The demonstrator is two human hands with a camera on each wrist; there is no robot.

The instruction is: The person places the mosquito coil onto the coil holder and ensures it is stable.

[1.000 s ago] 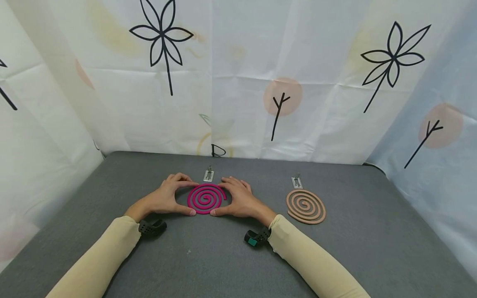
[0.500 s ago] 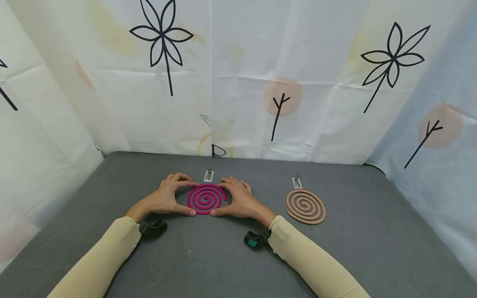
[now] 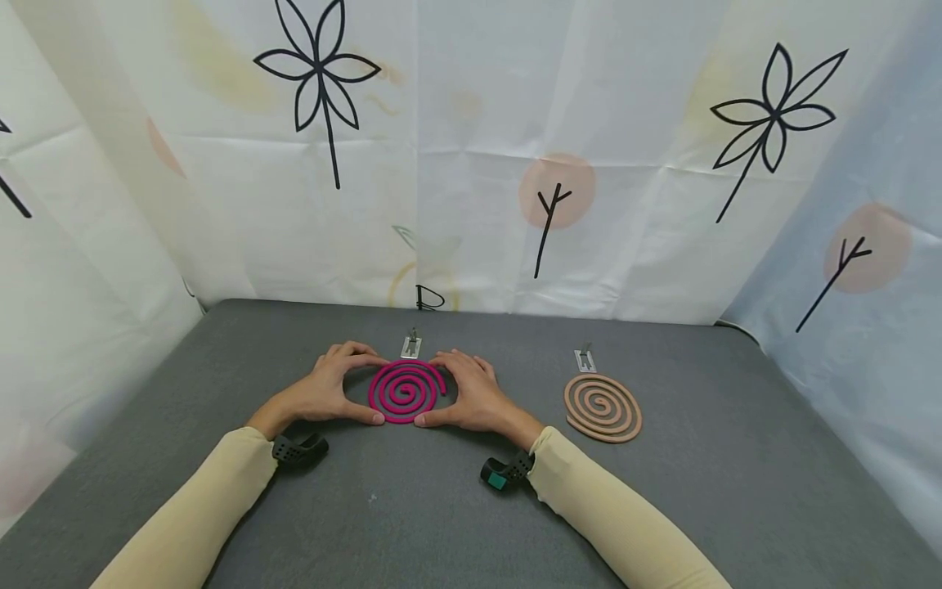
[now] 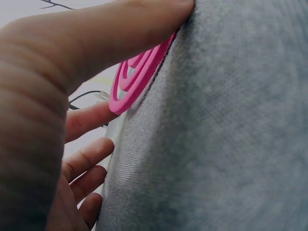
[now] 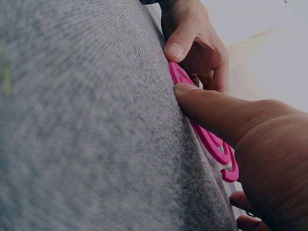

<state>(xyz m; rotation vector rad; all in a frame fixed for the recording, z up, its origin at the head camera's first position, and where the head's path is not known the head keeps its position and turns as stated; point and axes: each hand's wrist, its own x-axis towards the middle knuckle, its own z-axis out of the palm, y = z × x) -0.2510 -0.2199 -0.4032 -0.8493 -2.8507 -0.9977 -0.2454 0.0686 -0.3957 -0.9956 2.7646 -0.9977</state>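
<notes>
A pink mosquito coil (image 3: 403,391) lies near the far middle of the grey table, between both hands. My left hand (image 3: 324,388) grips its left side, thumb at the near rim and index finger at the far rim. In the left wrist view, the other fingers (image 4: 89,159) of that hand stay off the coil. My right hand (image 3: 474,393) holds the right side the same way, its thumb (image 5: 207,103) against the near rim. Just behind the coil is a small metal coil stand (image 3: 411,348). The coil's outer tail end points right.
A tan mosquito coil (image 3: 603,408) lies to the right, with a second metal stand (image 3: 585,361) behind it. The grey table (image 3: 412,523) ends at a white printed curtain (image 3: 471,229). Black bands (image 3: 300,450) are worn on both wrists.
The pink coil's far edge has shifted slightly up in the head view, with both index fingers at it. Otherwise the hands stay in place, and the tan coil has not moved.
</notes>
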